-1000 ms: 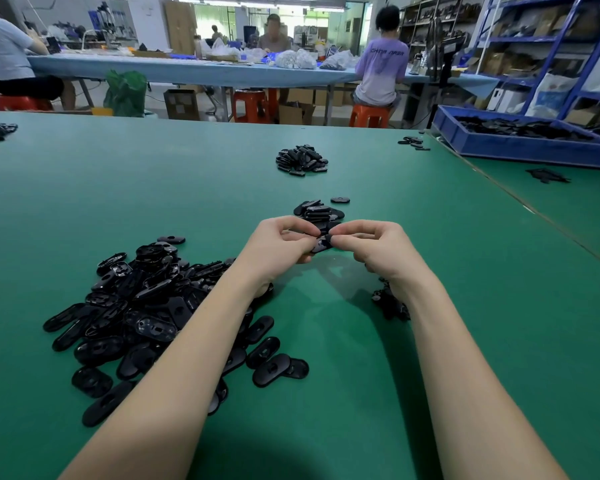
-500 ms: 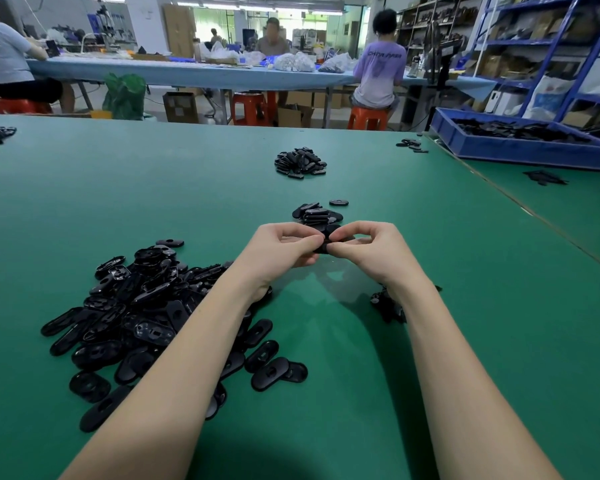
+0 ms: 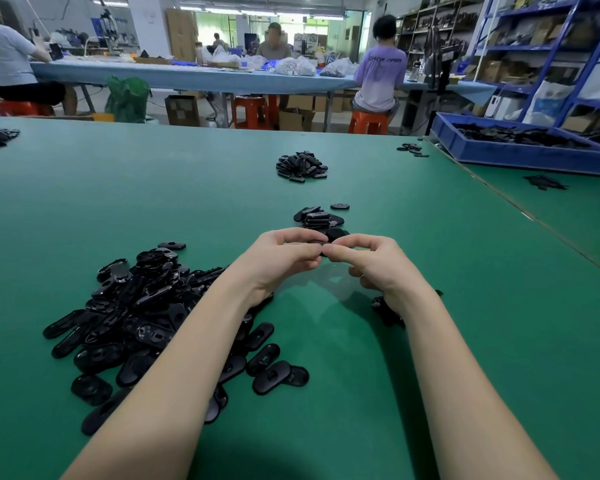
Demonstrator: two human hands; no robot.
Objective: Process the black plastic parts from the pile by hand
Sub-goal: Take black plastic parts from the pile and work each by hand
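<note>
Since a moment ago the two hands have drawn closer together, and the part between them, then plain to see, is now almost swallowed by the fingertips. The left hand (image 3: 284, 254) and right hand (image 3: 371, 261) meet thumb to thumb over the table (image 3: 465, 341), fingers curled and pinching a small black part (image 3: 323, 252) of which only a sliver shows; what they do to it I cannot tell.

Nearest, under the left forearm, lies the pile (image 3: 136, 317): flat, glossy oval plates of hard plastic, each with a raised hub or slot in the middle, heaped loosely and slipping over one another. It is large, so I judge most of the work is left. Beside the right wrist sits a little clump of black scraps (image 3: 383, 308), perhaps trimmings.

Just beyond the hands is a small stack (image 3: 317, 218) of like plates, likely the finished ones, with one lone plate (image 3: 339, 206) next to it. Farther on is another heap (image 3: 301, 166), and at the far right a blue bin (image 3: 499, 154) holds more black parts. The table's cover is matte green.
</note>
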